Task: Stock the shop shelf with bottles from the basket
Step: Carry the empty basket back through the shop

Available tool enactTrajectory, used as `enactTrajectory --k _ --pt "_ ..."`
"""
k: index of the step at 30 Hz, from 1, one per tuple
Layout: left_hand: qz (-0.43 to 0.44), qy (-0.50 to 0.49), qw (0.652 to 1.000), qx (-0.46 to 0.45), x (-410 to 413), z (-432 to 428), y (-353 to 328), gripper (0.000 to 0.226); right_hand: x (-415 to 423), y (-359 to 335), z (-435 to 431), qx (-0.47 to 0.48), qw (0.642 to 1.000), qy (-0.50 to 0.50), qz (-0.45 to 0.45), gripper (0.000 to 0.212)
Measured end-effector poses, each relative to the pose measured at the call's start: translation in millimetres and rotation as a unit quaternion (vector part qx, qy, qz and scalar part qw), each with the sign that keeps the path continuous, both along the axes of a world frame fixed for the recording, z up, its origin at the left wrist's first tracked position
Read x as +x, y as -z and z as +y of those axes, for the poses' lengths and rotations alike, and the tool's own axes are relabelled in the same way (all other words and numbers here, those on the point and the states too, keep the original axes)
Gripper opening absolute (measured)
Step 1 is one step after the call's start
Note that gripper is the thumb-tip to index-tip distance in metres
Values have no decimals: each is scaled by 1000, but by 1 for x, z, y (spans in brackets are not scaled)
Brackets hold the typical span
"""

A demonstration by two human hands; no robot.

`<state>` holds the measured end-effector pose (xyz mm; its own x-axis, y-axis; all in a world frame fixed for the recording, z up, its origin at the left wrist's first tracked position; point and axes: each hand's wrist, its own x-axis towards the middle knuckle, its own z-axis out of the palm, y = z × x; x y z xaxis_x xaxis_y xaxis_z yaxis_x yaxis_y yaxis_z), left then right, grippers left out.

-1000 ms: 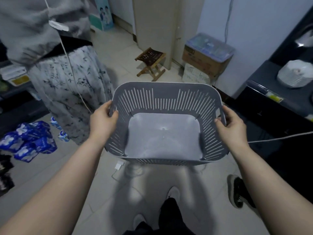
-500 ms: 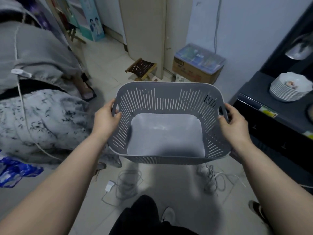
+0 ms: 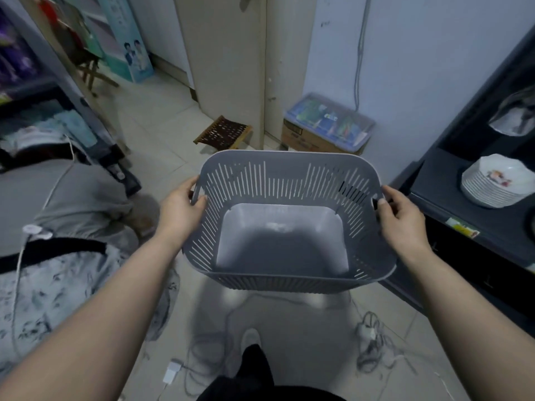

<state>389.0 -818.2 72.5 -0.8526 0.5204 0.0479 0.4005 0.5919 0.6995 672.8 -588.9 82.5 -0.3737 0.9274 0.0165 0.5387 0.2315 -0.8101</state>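
We hold the grey slotted basket (image 3: 289,221) in the air above the tiled floor (image 3: 162,134), level and at about waist height. The left hand (image 3: 181,209) grips its left rim, thumb over the edge and fingers curled under the handle; the right hand (image 3: 401,218) grips the right rim likewise, fingers closed round the handle slot. The basket floor is bare: no bottles show inside it. We judge that the stocking step is over, or a refill pending, so the next move calls for carrying the basket onward or setting it down.

Ahead stand a low wooden stool (image 3: 223,133) and a cardboard box (image 3: 324,131), the box against the wall. A dark shelf unit (image 3: 463,227) runs along the right edge of the view, bearing a stack of white bowls (image 3: 498,180). Another person (image 3: 58,227), bent over, fills the left. Loose cables (image 3: 373,334) and a white charger (image 3: 170,374) lie on the floor underfoot, a tripping hazard for any step forward.
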Motion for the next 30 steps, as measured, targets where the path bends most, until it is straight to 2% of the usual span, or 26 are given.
enactTrajectory --k 7,16,30 --pt "-24 31 999 6 -61 65 1 49 -45 2 47 2 1000 31 3 38" --pt "-26 62 998 7 -100 149 14 50 -69 19 110 6 998 60 6 38" --pt "-6 33 999 13 -187 347 27 50 -167 27 317 -12 998 54 20 39"
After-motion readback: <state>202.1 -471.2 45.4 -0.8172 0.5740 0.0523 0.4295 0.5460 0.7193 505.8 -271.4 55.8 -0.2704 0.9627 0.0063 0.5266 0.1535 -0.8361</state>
